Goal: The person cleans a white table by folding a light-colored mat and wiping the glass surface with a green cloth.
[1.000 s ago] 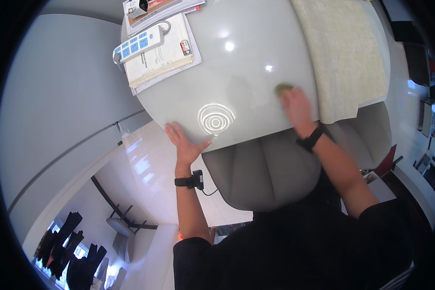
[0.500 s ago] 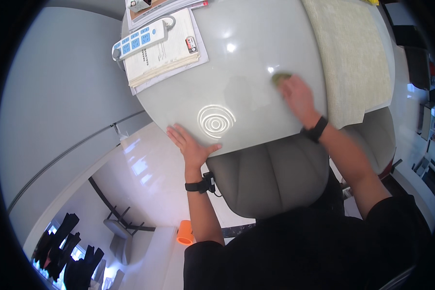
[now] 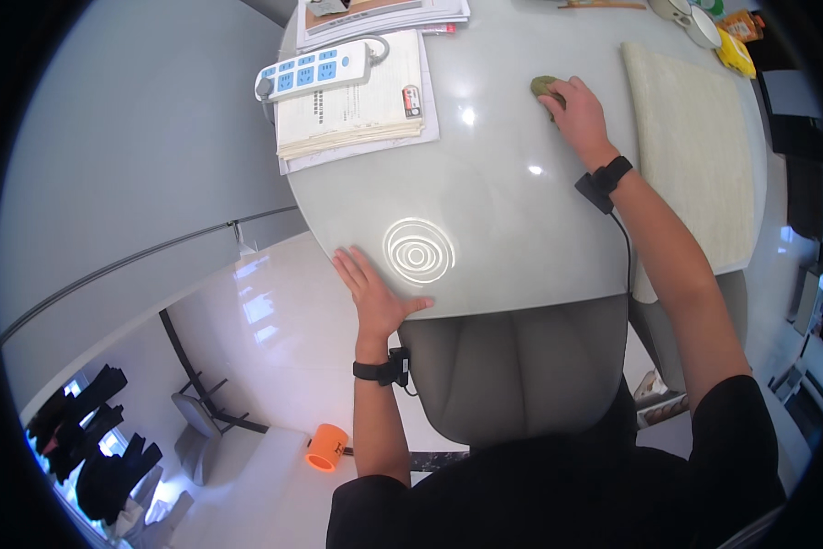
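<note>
My right hand (image 3: 576, 117) grips a crumpled olive-green cloth (image 3: 546, 87) and presses it on the glossy grey-white table (image 3: 357, 201), toward its far side. Part of the cloth is hidden under the fingers. My left hand (image 3: 375, 295) lies with fingers spread on the table's near left edge and holds nothing. Each wrist wears a black strap with a small box; a cable hangs from the right one.
Papers (image 3: 347, 123) with a power strip (image 3: 315, 70) on top lie at the far left. A beige mat (image 3: 695, 156) covers the right side; a yellow packet (image 3: 736, 55) and cups (image 3: 703, 29) stand beyond it. A grey chair (image 3: 521, 366) is tucked against the near edge.
My right hand has moved away from me across the table with the cloth. My left hand stays at the edge. The whole view has shifted, showing more of the far right.
</note>
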